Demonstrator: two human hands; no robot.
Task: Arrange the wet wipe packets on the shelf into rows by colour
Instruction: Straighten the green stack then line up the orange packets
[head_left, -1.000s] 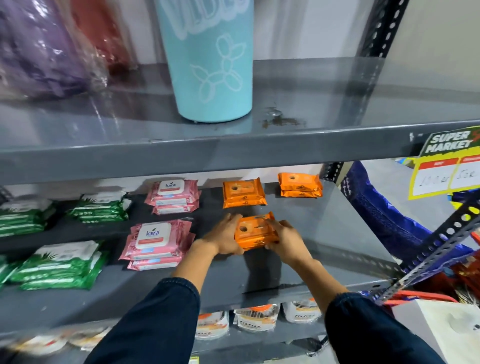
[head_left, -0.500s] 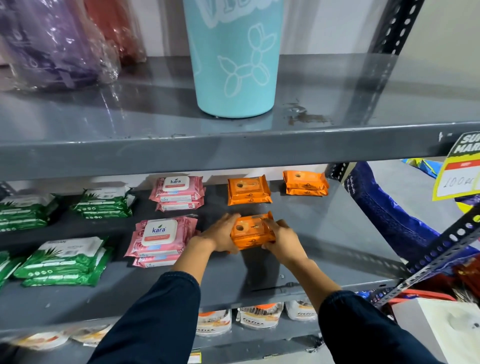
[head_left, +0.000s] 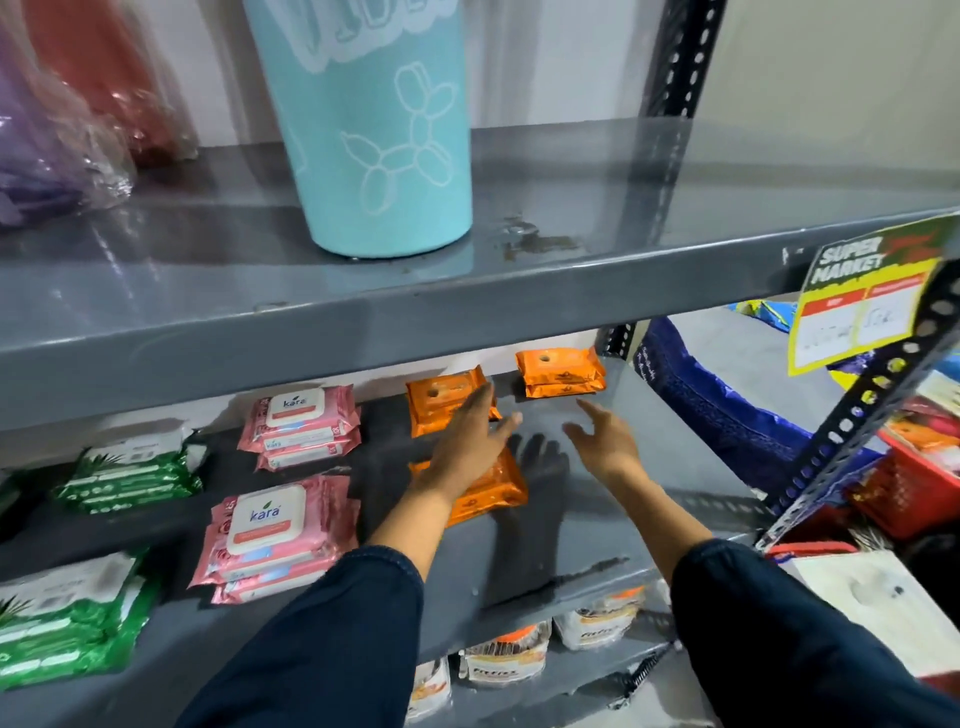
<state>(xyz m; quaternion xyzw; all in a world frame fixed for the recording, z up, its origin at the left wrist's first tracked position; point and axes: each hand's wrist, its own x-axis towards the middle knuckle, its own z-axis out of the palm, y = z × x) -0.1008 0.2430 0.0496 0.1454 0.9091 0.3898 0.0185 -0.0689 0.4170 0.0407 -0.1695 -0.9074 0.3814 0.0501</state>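
Head view: my hands are open and empty over the orange wet wipe packets at centre frame.
My left hand (head_left: 467, 441) hovers above the front orange stack (head_left: 488, 491) on the shelf (head_left: 649, 467); right hand (head_left: 605, 441) beside. A careless brush could knock that stack askew.

bare shelf (head_left: 649, 457) right, orange packets (head_left: 561, 374) behind

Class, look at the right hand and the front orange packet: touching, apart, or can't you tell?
Apart. The head view shows bare grey shelf between the open right hand and the front orange packet.
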